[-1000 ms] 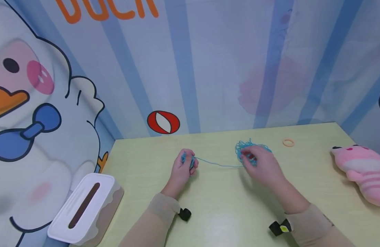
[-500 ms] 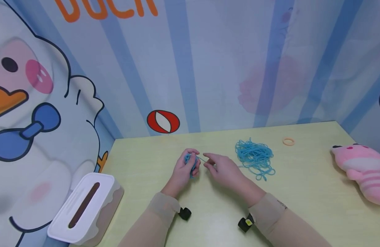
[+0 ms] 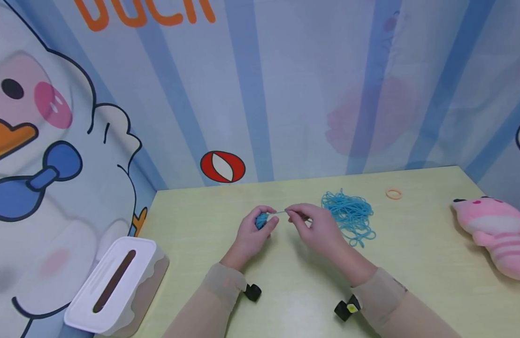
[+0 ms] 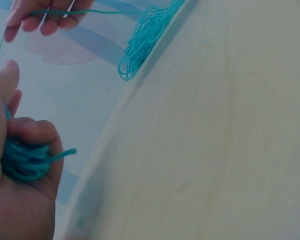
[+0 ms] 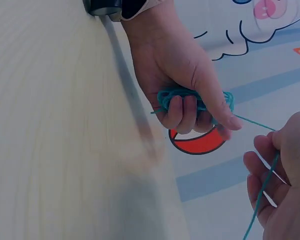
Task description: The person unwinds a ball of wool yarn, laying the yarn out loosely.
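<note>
A small wound bundle of blue yarn [image 3: 261, 220] sits in my left hand [image 3: 250, 233], whose fingers curl round it. In the left wrist view a short yarn end [image 4: 65, 154] pokes out of the fist. My right hand [image 3: 319, 227] pinches the strand [image 5: 255, 123] between thumb and forefinger, a short way right of the left hand. That strand runs taut from the bundle to the pinch, then trails across the right palm. Just beyond the right hand lies a loose pile of blue yarn [image 3: 350, 216] on the table, partly hidden by that hand.
An orange ring [image 3: 393, 194] lies right of the pile near the table's back edge. A pink plush toy [image 3: 492, 230] is at the far right. On the left stands a white-lidded box [image 3: 112, 281] with a slot. A printed curtain [image 3: 294, 94] hangs behind the table [image 3: 201, 263].
My right hand came left from the yarn pile to near the left hand, then drew slightly back right with the strand. The left thumb has lifted, showing more of the bundle.
</note>
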`<state>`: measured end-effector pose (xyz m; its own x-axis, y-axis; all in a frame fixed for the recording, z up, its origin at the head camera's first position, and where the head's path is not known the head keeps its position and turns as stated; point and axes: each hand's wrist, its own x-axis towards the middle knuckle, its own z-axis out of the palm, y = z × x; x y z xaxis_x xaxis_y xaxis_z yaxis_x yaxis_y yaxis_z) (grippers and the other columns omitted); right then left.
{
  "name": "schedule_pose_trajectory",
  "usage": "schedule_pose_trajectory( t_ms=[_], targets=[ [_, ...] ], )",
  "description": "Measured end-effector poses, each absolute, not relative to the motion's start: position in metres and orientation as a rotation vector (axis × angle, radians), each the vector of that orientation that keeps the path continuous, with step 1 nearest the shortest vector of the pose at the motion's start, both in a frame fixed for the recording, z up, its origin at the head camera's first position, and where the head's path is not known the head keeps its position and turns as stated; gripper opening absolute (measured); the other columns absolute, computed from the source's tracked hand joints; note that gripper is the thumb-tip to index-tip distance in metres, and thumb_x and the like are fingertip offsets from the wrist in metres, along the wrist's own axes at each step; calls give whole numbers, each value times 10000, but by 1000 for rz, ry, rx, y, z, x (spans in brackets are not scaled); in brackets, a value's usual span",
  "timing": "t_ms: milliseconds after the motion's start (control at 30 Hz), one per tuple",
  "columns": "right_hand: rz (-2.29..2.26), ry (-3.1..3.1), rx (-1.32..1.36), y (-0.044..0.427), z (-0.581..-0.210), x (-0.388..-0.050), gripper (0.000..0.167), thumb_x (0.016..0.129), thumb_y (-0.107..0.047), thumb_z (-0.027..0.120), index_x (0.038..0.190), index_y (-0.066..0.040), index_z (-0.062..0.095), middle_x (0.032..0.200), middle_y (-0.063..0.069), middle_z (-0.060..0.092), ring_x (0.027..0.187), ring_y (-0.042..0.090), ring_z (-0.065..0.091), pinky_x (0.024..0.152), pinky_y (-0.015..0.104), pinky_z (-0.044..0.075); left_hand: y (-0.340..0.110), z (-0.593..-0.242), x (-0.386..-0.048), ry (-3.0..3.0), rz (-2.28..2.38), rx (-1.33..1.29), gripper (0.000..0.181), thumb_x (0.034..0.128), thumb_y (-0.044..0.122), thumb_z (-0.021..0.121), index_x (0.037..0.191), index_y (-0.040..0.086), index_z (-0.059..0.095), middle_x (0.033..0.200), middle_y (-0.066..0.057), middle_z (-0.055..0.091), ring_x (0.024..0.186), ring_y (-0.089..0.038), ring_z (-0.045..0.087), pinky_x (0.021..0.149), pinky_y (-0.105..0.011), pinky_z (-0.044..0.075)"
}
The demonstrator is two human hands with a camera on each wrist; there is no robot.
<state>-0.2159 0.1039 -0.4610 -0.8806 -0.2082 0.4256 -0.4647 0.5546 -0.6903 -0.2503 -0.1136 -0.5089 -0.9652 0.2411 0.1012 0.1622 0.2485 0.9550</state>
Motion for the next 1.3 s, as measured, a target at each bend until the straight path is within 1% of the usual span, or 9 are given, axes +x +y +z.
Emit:
schedule_pose_trajectory(
  t_ms=[133,267,500,600,733,867,1033,1133,1300],
  targets=[
    [1339,-2427,604,108,-462,-213,185,1090,-154,698,1207,-77,819,973,31,835,877,192,791,623,281,557,-112,-507,-249,2317,1989,359,170,1123,232,622,1189,99,538,866,-45,522,670,-197,497,672,-262,468],
    [1376,-2417,629,112,-464,-211,168,1084,-134,704,1190,-84,824,953,19,830,864,167,780,602,288,542,-111,-506,-249,2178,2110,378,88,1102,96,456,1171,43,442,1060,-101,551,665,-194,410,627,-256,411],
    [1391,-2444,669,119,-463,-207,167,1077,-135,715,1198,-96,823,971,31,836,894,155,777,636,290,571,-113,-513,-256,2238,2105,345,434,1154,102,537,1566,177,425,1326,-175,723,847,-225,659,771,-232,611],
    [1395,-2462,703,124,-463,-206,174,1078,-119,708,1206,-85,821,972,39,833,888,159,771,631,278,564,-114,-514,-258,2224,2146,309,485,1138,94,590,1603,182,485,1364,-189,739,978,-235,754,868,-265,667],
    [1417,-2509,700,133,-465,-206,176,1089,-127,691,1205,-105,822,961,18,828,848,115,731,586,258,524,-116,-513,-257,2232,2189,275,268,1110,41,622,1375,82,604,1330,-226,745,899,-208,754,800,-248,664],
    [1419,-2551,657,141,-469,-207,179,1087,-125,694,1207,-89,821,941,26,827,815,94,708,592,258,526,-116,-511,-256,2259,2189,237,194,1070,-31,627,1219,58,540,1255,-254,741,887,-189,705,681,-186,536],
    [1405,-2563,629,151,-471,-205,174,1088,-135,694,1204,-107,821,927,76,820,811,119,708,569,260,516,-115,-508,-254,2329,2115,212,372,1063,75,673,1406,94,532,1178,-128,643,1014,-201,585,808,-204,518],
    [1375,-2569,619,157,-470,-204,176,1096,-171,691,1212,-136,819,928,80,818,810,85,687,542,256,487,-115,-506,-253,2233,2157,259,474,1071,62,571,1531,105,468,1123,-57,535,1028,-217,548,877,-238,551],
    [1354,-2573,607,165,-472,-204,180,1095,-170,693,1224,-138,814,931,76,821,824,55,675,547,254,482,-113,-504,-251,2097,2241,289,324,1121,72,431,1440,90,480,1015,-53,572,912,-209,637,892,-252,614]
  ],
)
